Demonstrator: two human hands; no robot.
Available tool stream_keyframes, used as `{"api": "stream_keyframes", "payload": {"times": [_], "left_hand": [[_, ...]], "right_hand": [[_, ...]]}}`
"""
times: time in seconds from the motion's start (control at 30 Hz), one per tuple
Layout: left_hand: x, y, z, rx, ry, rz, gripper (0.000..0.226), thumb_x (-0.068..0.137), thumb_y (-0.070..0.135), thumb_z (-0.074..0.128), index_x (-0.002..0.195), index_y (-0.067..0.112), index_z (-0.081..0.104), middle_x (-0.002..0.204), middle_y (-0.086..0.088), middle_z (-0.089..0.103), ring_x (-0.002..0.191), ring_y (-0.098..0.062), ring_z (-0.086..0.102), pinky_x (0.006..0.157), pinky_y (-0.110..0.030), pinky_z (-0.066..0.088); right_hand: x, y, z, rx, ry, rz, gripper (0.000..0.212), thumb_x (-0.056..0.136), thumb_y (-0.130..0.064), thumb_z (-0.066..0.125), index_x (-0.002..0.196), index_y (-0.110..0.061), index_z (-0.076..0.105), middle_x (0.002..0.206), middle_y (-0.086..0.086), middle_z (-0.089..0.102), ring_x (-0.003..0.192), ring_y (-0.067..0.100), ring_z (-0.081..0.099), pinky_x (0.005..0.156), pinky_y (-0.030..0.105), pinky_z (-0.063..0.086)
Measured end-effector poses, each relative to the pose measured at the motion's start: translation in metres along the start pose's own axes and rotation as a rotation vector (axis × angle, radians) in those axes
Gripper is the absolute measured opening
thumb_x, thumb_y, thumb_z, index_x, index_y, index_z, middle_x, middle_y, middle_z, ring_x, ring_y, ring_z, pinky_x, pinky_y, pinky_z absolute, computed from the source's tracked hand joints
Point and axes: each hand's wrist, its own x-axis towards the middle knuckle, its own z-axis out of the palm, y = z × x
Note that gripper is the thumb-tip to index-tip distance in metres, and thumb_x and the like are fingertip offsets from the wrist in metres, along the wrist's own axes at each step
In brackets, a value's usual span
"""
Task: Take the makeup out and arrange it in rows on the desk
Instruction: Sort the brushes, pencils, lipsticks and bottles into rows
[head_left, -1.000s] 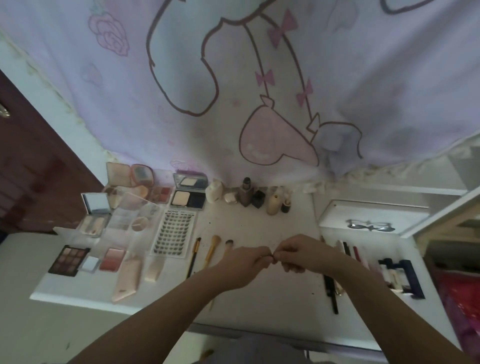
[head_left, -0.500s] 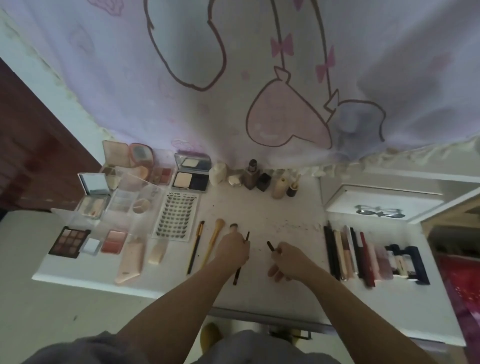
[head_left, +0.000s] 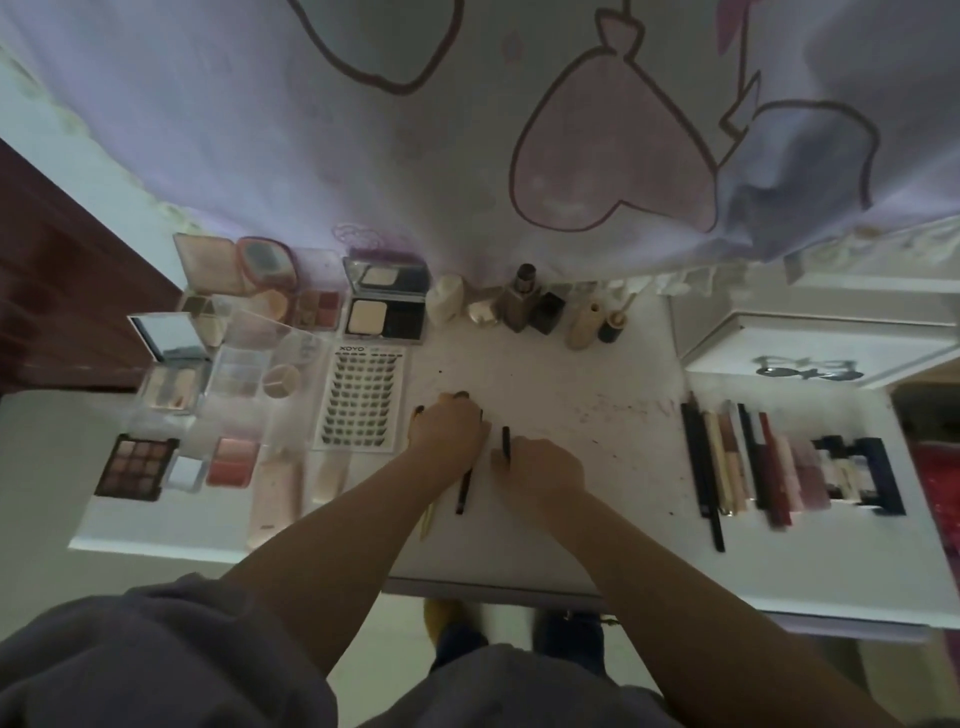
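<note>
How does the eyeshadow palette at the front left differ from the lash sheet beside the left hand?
The eyeshadow palette is dark, with square brown pans; the lash sheet is pale, with rows of small dark lashes. The palette is smaller and squarish, the sheet taller. Both lie flat on the desk.

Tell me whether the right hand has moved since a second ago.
Yes. The right hand has parted from the left hand and dropped to the desk, gripping a black cap.
</note>
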Motion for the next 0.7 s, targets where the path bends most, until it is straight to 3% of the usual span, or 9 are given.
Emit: {"api": "stream_keyframes", "payload": {"times": [0.17,0.3,0.5,0.7], "left_hand": [[-0.005,0.022,-0.004,0.112,0.104,0.141,0.036,0.099,0.04,0.031,0.089,0.016,0.056,0.096,-0.007,0.063,0.087,-0.025,0.058,0.071,-0.033,0.037],[-0.01,0.088,0.0,-0.025,0.083,0.294,0.035,0.098,0.039,0.033,0.094,0.015,0.058,0.096,-0.007,0.063,0.08,-0.024,0.057,0.064,-0.029,0.036],[-0.013,0.197,0.019,-0.224,-0.082,0.335,0.03,0.098,0.03,0.036,0.107,0.009,0.056,0.105,-0.01,0.062,0.097,-0.029,0.06,0.074,-0.035,0.043],[0.001,0.235,0.035,-0.145,-0.144,0.186,0.026,0.099,0.021,0.038,0.112,0.011,0.058,0.115,-0.005,0.063,0.105,-0.022,0.06,0.09,-0.033,0.046]], "right_hand": [[-0.005,0.035,-0.021,0.086,0.044,0.027,0.045,0.098,-0.047,0.026,0.101,-0.012,0.055,0.1,0.007,0.062,0.09,0.024,0.059,0.067,0.03,0.039],[-0.009,0.11,-0.061,0.111,0.178,0.131,0.03,0.098,-0.031,0.035,0.091,-0.01,0.054,0.094,0.01,0.065,0.087,0.026,0.06,0.073,0.032,0.047],[0.003,0.191,-0.092,0.122,0.173,0.151,0.023,0.096,-0.025,0.043,0.095,-0.009,0.059,0.09,0.009,0.064,0.08,0.024,0.058,0.069,0.031,0.046],[0.026,0.2,-0.088,0.077,0.151,0.114,0.021,0.094,-0.027,0.045,0.09,-0.012,0.058,0.083,0.005,0.056,0.08,0.024,0.055,0.065,0.029,0.036]]}}
